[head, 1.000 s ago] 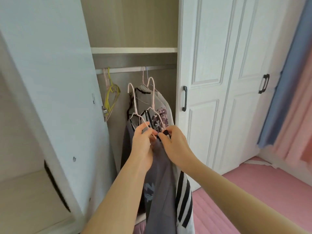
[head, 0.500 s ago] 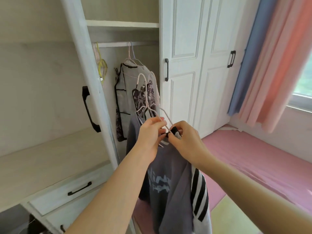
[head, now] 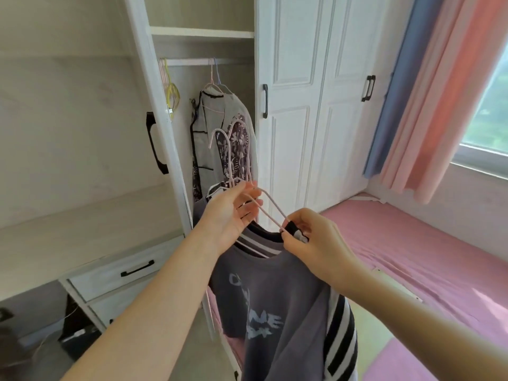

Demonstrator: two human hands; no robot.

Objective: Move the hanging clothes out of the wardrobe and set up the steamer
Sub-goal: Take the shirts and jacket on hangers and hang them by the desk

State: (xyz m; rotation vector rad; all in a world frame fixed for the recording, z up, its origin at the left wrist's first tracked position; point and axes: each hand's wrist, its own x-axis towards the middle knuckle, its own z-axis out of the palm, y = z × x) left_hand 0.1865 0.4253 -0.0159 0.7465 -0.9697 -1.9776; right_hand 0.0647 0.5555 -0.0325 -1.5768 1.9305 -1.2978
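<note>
Nearest, a grey T-shirt [head: 275,298] with striped sleeves hangs clear of the wardrobe [head: 291,147], off its rail. The right hand [head: 313,240] pinches the shirt's black collar. The left hand [head: 231,215] holds the necks of two pink hangers [head: 221,144] in loosely curled fingers. It would be wise to seat the collar on the wire and keep the hooks upright, so nothing slips. Beyond, a pale garment [head: 220,114] hangs on the rail [head: 189,62], probably next.
</note>
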